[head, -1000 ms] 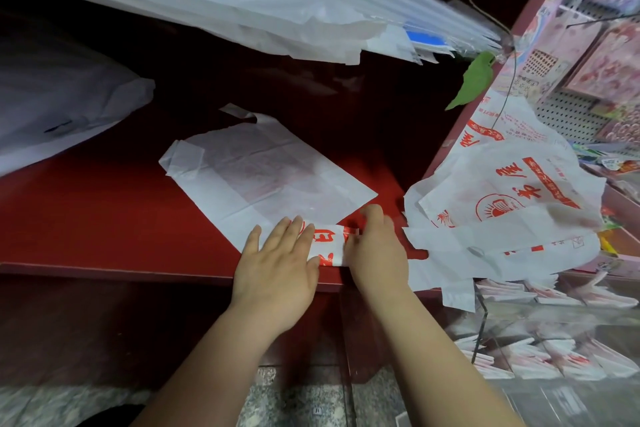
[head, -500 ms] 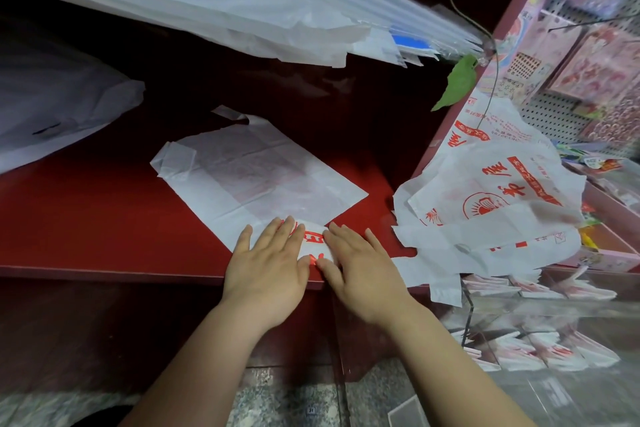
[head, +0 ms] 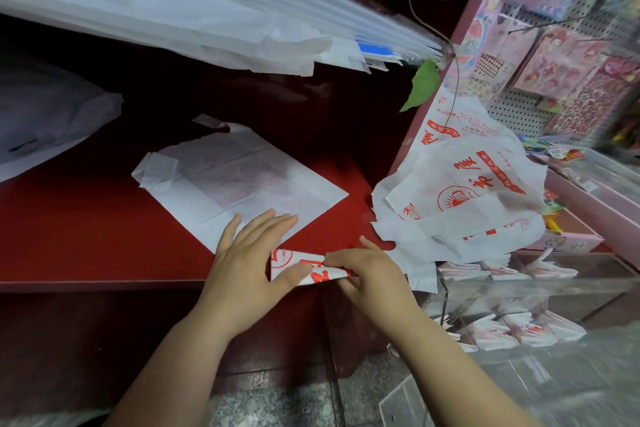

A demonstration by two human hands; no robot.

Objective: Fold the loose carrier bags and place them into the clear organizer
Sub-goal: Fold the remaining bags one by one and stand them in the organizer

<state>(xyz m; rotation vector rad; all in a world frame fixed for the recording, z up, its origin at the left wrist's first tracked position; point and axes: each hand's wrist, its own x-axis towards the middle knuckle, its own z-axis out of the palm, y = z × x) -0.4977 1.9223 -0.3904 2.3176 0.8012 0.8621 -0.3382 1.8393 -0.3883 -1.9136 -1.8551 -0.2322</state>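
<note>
At the front edge of a red counter (head: 86, 218), a person works a folded bag (head: 300, 269), white with red print, into a small packet. The left hand (head: 249, 263) lies with its fingers straight and spread, their tips resting on a flat bag (head: 239, 180), while the thumb presses down on the packet's left part. The right hand (head: 370, 270) has its fingers curled and pinches the packet's right end against the counter's front edge.

The flat bag is spread in the middle of the counter, one corner pointing toward the right end. At that right end a pile (head: 460, 198) of loose printed bags (crumpled, overlapping) slumps against the side wall and hangs over the near rim of the organizer (head: 540, 288). The organizer stands just beside the counter's front right corner, and rows of folded packets (head: 519, 329) show through its walls on two levels.

Above the counter's back edge hangs a sloping stack of clear sheets (head: 207, 10), and a green leaf (head: 424, 83) dangles near their right tip.
</note>
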